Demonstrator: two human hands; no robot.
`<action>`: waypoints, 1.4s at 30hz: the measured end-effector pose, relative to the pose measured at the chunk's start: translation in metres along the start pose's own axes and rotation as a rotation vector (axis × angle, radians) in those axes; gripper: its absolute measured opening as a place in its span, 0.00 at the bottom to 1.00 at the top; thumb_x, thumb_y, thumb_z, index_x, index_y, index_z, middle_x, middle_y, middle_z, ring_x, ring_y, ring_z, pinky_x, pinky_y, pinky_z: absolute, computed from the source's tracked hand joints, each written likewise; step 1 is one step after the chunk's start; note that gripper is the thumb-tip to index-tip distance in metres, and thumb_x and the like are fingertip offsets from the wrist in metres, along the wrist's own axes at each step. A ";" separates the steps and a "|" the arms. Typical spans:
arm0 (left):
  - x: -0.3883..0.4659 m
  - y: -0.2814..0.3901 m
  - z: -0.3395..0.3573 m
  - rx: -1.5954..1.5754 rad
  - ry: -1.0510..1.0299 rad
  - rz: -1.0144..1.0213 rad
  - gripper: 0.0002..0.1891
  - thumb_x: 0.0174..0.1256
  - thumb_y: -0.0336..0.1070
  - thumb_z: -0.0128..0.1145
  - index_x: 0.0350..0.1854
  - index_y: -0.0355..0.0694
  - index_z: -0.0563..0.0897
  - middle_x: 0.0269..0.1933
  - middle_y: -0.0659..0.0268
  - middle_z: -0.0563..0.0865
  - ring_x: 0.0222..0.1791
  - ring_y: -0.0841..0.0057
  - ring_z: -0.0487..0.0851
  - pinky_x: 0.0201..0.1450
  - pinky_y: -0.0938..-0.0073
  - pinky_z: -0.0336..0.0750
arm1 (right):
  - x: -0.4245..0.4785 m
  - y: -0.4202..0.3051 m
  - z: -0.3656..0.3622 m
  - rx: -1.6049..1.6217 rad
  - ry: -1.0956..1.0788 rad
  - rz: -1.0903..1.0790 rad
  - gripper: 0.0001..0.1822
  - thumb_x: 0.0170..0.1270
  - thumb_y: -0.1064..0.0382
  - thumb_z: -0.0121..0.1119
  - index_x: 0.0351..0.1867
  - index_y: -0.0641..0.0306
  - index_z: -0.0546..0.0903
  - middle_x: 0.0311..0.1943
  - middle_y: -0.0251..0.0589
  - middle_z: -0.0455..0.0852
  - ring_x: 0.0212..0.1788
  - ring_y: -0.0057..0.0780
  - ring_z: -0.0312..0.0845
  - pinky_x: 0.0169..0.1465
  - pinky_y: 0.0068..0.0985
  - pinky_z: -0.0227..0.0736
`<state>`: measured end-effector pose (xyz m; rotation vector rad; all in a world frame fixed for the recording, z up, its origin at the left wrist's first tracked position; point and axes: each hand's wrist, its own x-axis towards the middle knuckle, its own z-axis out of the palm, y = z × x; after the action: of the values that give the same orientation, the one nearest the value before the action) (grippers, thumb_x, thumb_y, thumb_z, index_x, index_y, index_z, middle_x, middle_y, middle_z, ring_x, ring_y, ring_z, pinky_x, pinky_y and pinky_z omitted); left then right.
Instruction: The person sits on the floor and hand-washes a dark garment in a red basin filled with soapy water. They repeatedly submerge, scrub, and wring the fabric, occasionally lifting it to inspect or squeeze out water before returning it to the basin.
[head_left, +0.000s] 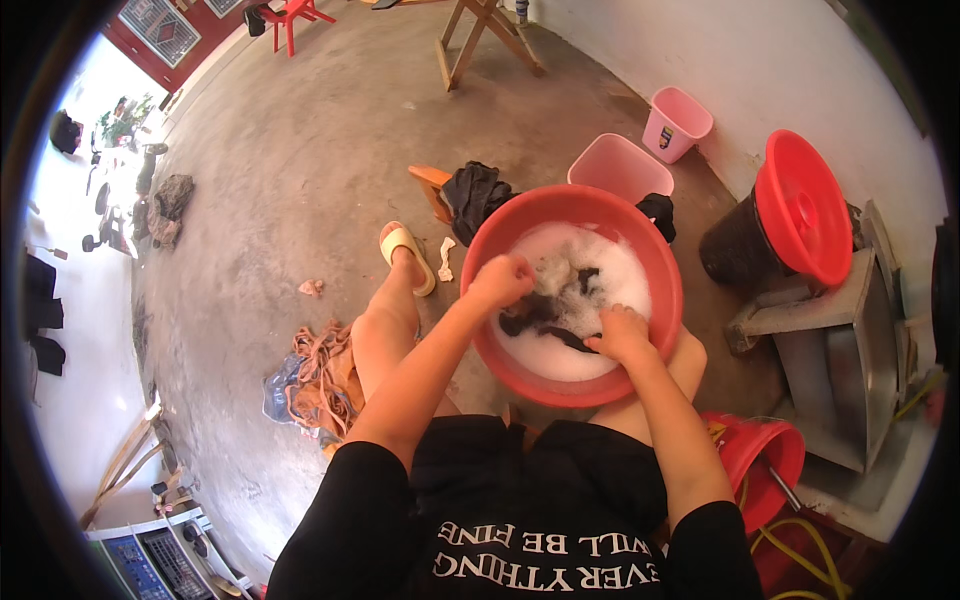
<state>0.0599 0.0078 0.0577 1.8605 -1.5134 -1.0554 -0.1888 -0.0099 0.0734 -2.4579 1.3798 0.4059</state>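
Observation:
A red plastic basin (667, 315) sits between my legs, filled with white suds (630, 270) and wet cloth. My left hand (502, 280) is over the basin's left side with its fingers curled; whether anything is in them is hidden. Dark cloth (566, 337) stretches through the foam to my right hand (622, 332), whose thumb and fingers close on its end at the right side of the basin. A greyish, foam-covered patch of cloth (553, 276) lies between the hands. The basin's bottom is hidden under the suds.
Black cloth (477, 196) hangs on a wooden stool (429, 180) beyond the basin. Two pink bins (621, 161) stand farther off. To the right are a red basin (806, 210) on a black bucket (739, 244), a metal sink (832, 352) and a red bucket (787, 457). Crumpled clothes (326, 382) lie left.

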 end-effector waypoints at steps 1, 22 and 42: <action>-0.004 0.024 -0.010 -0.205 0.006 -0.099 0.07 0.48 0.32 0.56 0.30 0.39 0.82 0.24 0.64 0.82 0.24 0.75 0.80 0.29 0.74 0.73 | -0.003 0.005 0.006 -0.033 0.001 0.008 0.20 0.51 0.52 0.65 0.41 0.61 0.80 0.39 0.48 0.80 0.45 0.44 0.76 0.50 0.35 0.71; 0.002 0.039 0.070 0.393 0.024 0.210 0.37 0.49 0.41 0.64 0.64 0.40 0.64 0.61 0.51 0.69 0.60 0.61 0.69 0.61 0.60 0.64 | 0.039 0.044 0.019 0.495 0.480 0.219 0.33 0.48 0.69 0.59 0.60 0.62 0.66 0.58 0.56 0.69 0.60 0.49 0.64 0.62 0.38 0.60; 0.003 0.032 0.076 -0.241 0.028 -0.736 0.37 0.62 0.64 0.45 0.66 0.42 0.60 0.69 0.55 0.57 0.65 0.53 0.63 0.62 0.56 0.65 | 0.067 -0.001 0.089 1.014 0.166 0.467 0.33 0.56 0.48 0.58 0.60 0.63 0.68 0.60 0.56 0.69 0.59 0.48 0.68 0.59 0.36 0.64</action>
<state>-0.0204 0.0031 0.0398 2.2811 -0.6224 -1.4333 -0.1633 -0.0275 -0.0333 -1.3661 1.6531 -0.3583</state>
